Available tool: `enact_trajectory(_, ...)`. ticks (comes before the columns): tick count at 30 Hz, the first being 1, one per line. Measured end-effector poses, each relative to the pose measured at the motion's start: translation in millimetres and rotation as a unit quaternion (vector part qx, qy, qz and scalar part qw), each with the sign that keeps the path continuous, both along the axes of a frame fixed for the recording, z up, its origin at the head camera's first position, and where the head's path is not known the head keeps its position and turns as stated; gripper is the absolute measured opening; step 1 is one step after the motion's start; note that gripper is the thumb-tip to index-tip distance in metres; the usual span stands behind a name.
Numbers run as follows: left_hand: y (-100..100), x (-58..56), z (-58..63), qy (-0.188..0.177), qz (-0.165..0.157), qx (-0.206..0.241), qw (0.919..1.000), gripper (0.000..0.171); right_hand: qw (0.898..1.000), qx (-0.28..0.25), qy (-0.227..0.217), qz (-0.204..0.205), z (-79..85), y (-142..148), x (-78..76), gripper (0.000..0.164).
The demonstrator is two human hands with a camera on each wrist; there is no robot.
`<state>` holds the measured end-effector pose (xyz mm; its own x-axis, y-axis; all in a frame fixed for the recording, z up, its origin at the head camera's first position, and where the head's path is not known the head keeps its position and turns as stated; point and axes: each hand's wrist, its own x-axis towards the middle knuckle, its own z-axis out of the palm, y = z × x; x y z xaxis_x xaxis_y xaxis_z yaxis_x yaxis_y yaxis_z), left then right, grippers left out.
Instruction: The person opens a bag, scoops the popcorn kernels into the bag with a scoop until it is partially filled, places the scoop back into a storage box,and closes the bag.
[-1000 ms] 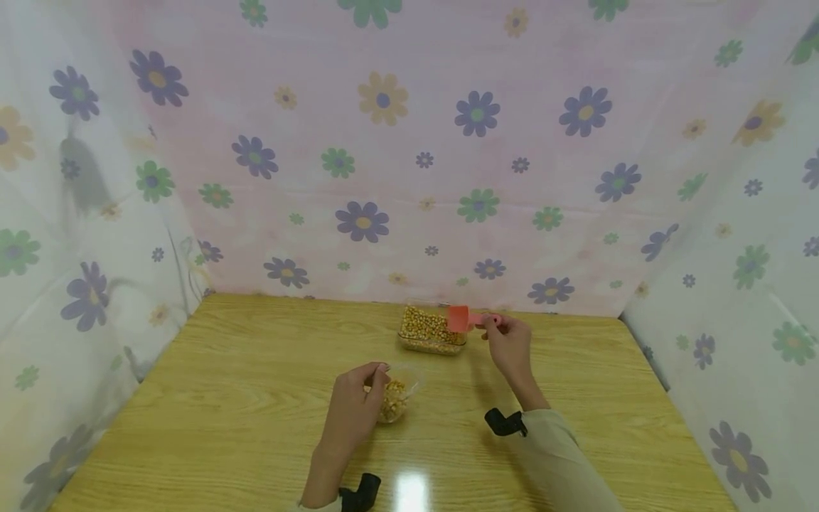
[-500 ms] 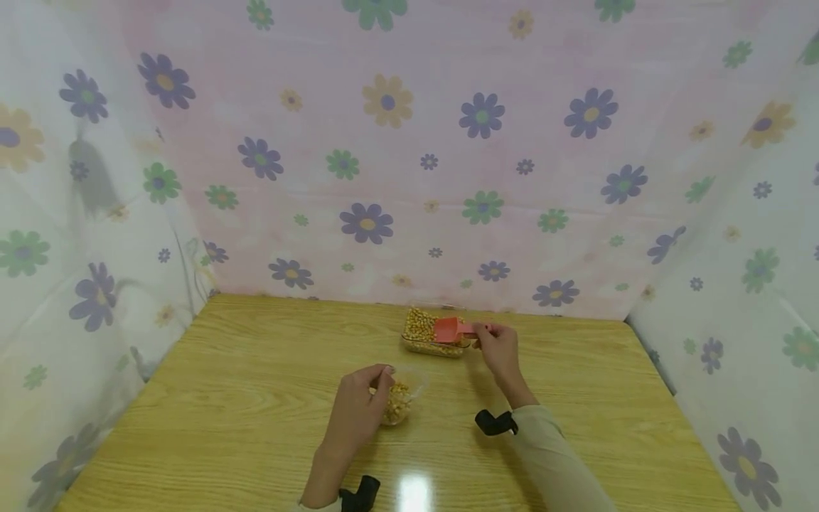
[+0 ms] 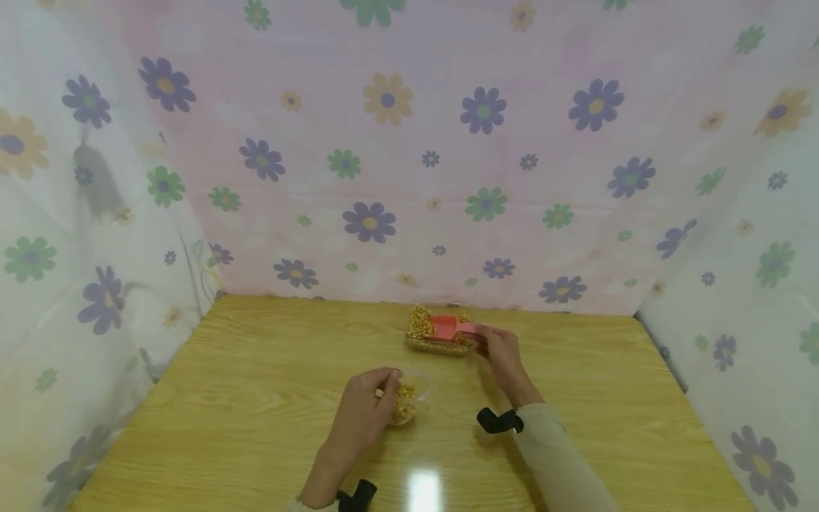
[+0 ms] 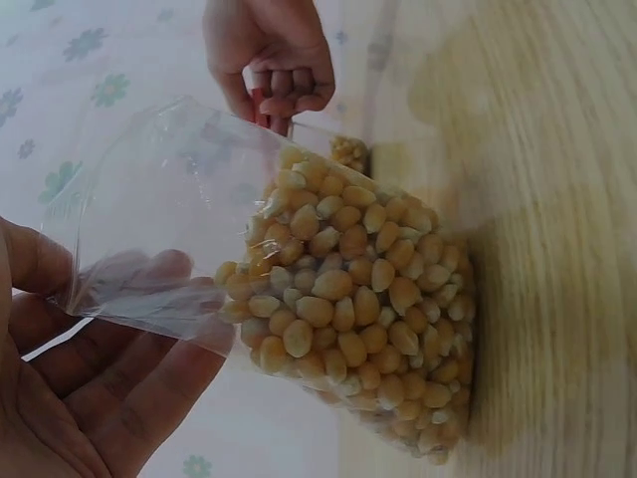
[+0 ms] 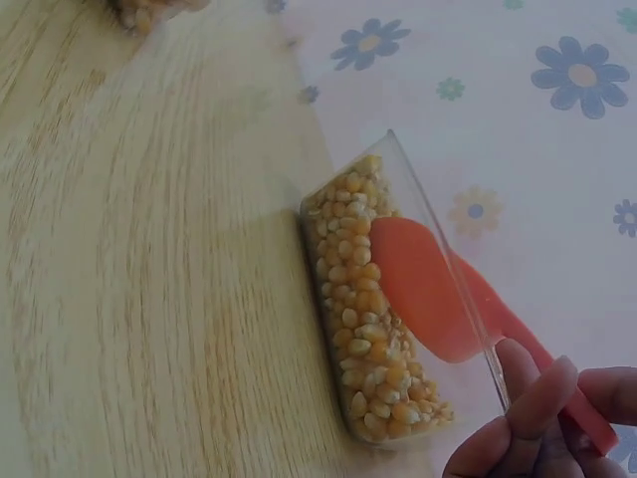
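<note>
A clear plastic bag [image 4: 348, 299] partly filled with corn kernels stands on the table, and my left hand [image 3: 365, 409] pinches its upper edge between thumb and fingers. Behind it to the right sits a clear rectangular container [image 3: 438, 347] of corn kernels [image 5: 358, 329]. My right hand [image 3: 503, 355] grips the handle of a red scoop [image 3: 444, 327]. In the right wrist view the scoop's bowl [image 5: 423, 289] is inside the container, its edge against the kernels. How much corn lies in the scoop cannot be told.
The wooden table [image 3: 256, 398] ends at a flower-printed cloth backdrop [image 3: 384, 156], just behind the container. Similar cloth hangs at the left and right sides. A black wrist mount [image 3: 499, 421] sits on the right wrist, another [image 3: 358, 496] on the left.
My right hand has brought the scoop leftward and down from above the container's right end into the corn. The left hand still pinches the bag at nearly the same spot.
</note>
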<state>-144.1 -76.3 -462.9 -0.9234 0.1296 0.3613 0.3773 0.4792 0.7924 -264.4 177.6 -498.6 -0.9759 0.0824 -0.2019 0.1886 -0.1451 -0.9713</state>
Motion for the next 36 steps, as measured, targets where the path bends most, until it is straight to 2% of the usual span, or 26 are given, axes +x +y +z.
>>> enact_trajectory(7, 1.1, 1.2, -4.2, 0.012, 0.002, 0.004, 0.9999, 0.027, 0.997, -0.063, -0.041, -0.009, 3.0, 1.3, 0.5, 0.035)
enact_trajectory(13, 3.1, 1.9, -6.0, 0.012, 0.015, 0.008, 0.9998, 0.028, 0.992, -0.116, -0.047, 0.002, 4.7, 1.7, 4.4, 0.024)
enact_trajectory(17, 3.9, 1.9, -7.0, 0.016, 0.018, 0.003, 0.9997, 0.029, 0.981, -0.188, -0.049, -0.003, 1.6, 1.8, 10.7, 0.022)
enact_trajectory(21, 4.2, 2.2, -8.2, 0.019, 0.02, 0.003, 0.9996, 0.029, 0.97, -0.237, -0.049, -0.008, -2.5, 2.9, 20.3, 0.023)
enact_trajectory(25, 4.0, 2.1, -8.3, 0.014, 0.015, 0.013, 0.9997, 0.03, 0.969, -0.244, -0.044, -0.015, -2.1, 5.4, 31.5, 0.024)
enact_trajectory(30, 3.4, 2.7, -5.2, -0.01, 0.016, 0.026, 0.9995, 0.029, 0.971, -0.236, -0.041, -0.011, 4.5, 8.7, 48.4, 0.025)
enact_trajectory(36, 1.5, -0.7, -5.7, -0.005, 0.016, 0.03, 0.9994, 0.03, 0.975, -0.223, -0.022, 0.008, 17.0, 10.9, 70.2, 0.03)
